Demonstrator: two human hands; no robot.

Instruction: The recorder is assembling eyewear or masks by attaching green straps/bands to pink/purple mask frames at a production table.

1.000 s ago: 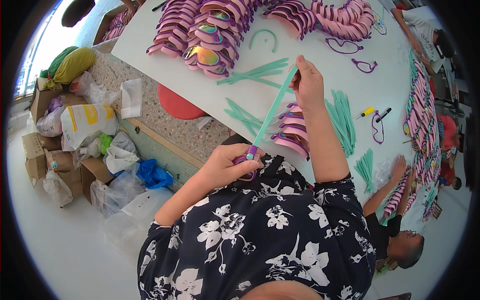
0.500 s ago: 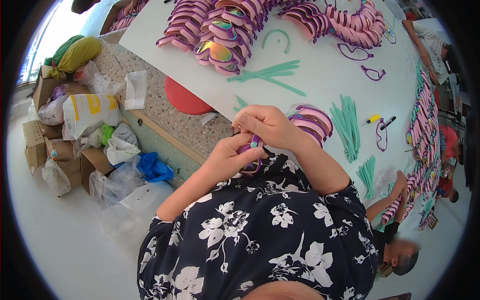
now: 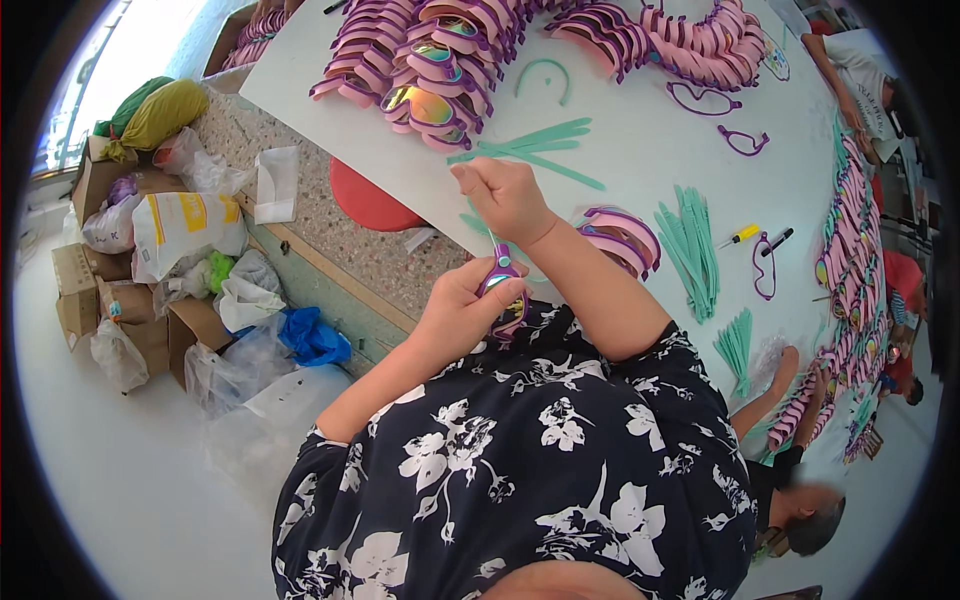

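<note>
One purple-rimmed goggle in the left grip

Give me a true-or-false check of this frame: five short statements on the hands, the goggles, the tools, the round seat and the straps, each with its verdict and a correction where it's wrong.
1. The left hand holds purple-framed goggles. True.
2. The right hand lies flat with its fingers spread. False: the right hand has its fingers curled in.
3. The yellow-handled screwdriver lies to the left of the black pen. True.
4. The round seat is blue. False: the round seat is red.
5. All the teal straps lie in one bundle. False: the teal straps lie in several groups on the table.
</note>
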